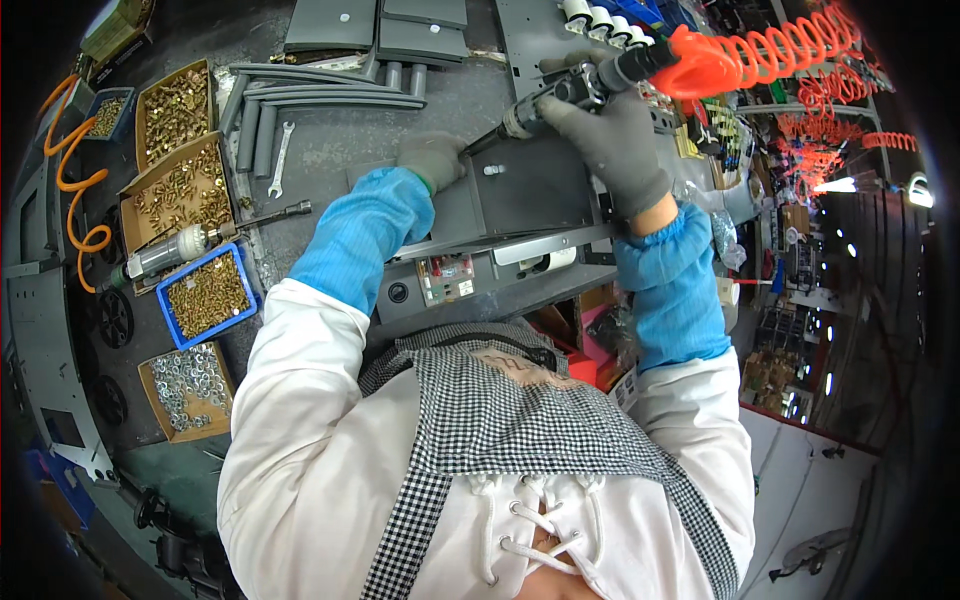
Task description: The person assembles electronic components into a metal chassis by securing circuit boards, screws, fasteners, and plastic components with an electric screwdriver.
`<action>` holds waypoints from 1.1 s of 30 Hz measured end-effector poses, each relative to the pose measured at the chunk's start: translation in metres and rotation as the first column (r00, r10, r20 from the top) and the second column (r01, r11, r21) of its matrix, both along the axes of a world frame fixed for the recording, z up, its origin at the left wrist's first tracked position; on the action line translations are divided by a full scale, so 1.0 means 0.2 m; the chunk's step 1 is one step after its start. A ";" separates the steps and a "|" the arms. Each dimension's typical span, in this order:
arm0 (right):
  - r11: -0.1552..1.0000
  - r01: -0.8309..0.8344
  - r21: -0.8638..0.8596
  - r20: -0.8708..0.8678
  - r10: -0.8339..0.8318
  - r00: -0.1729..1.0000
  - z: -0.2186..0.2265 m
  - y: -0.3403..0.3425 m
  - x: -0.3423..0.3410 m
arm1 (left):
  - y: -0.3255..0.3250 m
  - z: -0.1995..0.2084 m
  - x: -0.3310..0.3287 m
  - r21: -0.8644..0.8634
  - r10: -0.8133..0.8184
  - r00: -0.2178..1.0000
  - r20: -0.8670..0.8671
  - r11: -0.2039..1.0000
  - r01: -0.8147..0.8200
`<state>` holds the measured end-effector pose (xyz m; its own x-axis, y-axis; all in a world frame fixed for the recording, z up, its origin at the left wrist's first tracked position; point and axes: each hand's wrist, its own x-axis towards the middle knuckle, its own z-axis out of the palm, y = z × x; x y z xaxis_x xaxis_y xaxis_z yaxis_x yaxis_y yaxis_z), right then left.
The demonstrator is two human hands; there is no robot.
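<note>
My right hand (618, 150), in a grey glove, is wrapped round an air screwdriver (632, 68) with a red coiled hose. Its thin bit slants down to the left and ends beside the fingers of my left hand (432, 160). That hand, also gloved in grey, is curled at the bit's tip; whatever its fingers pinch is hidden. Beneath both hands lies a dark grey sheet-metal part (535, 190) with a folded front edge. A small whitish piece (493, 170) sits on its surface between my hands.
Left of my left arm are a wrench (282, 160), a second air tool (180, 248), cardboard boxes of brass-coloured fittings (175, 112), a blue tray of screws (207, 294) and a box of washers (188, 390). Grey tubes (335, 96) and flat panels (330, 25) lie beyond. The red hose (780, 55) hangs at right.
</note>
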<state>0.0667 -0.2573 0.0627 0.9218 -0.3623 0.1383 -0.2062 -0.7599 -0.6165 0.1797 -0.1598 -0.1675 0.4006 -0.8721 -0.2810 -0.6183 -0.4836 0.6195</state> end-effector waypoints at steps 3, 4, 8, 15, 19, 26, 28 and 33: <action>0.992 0.014 0.127 -0.037 -0.010 0.999 0.00 -0.05 0.01 | 0.01 0.00 -0.01 -0.009 0.022 1.000 0.014 1.000 -0.022; 0.992 0.016 0.127 -0.038 -0.011 0.999 0.00 -0.05 0.00 | 0.00 0.00 -0.01 -0.016 0.016 0.999 0.041 1.000 -0.016; 0.994 0.006 0.108 0.003 -0.007 1.000 -0.01 -0.03 -0.01 | 0.02 0.01 -0.03 -0.016 0.041 0.999 0.008 0.999 -0.041; 0.997 0.008 0.076 -0.148 0.004 0.989 -0.01 -0.07 0.00 | 0.06 0.01 -0.06 -0.039 0.052 0.996 0.066 0.998 -0.050; 0.991 -0.137 0.006 -0.019 0.137 0.990 -0.01 -0.09 0.00 | 0.10 -0.09 0.01 -0.277 0.233 0.898 -0.373 0.896 -0.347; 0.994 -0.070 0.081 -0.030 0.073 0.997 -0.03 -0.07 -0.01 | 0.39 -0.07 0.14 0.180 -0.077 -0.282 -0.956 0.605 -0.776; 0.988 -0.124 0.091 0.067 0.118 0.991 -0.03 -0.06 0.00 | 0.47 -0.04 0.12 0.156 -0.127 -0.324 -0.937 0.681 -0.716; 0.975 -0.096 0.199 0.234 0.048 0.971 0.12 0.12 -0.13 | 0.68 0.19 -0.06 0.171 -0.117 -0.245 -0.962 0.440 -0.882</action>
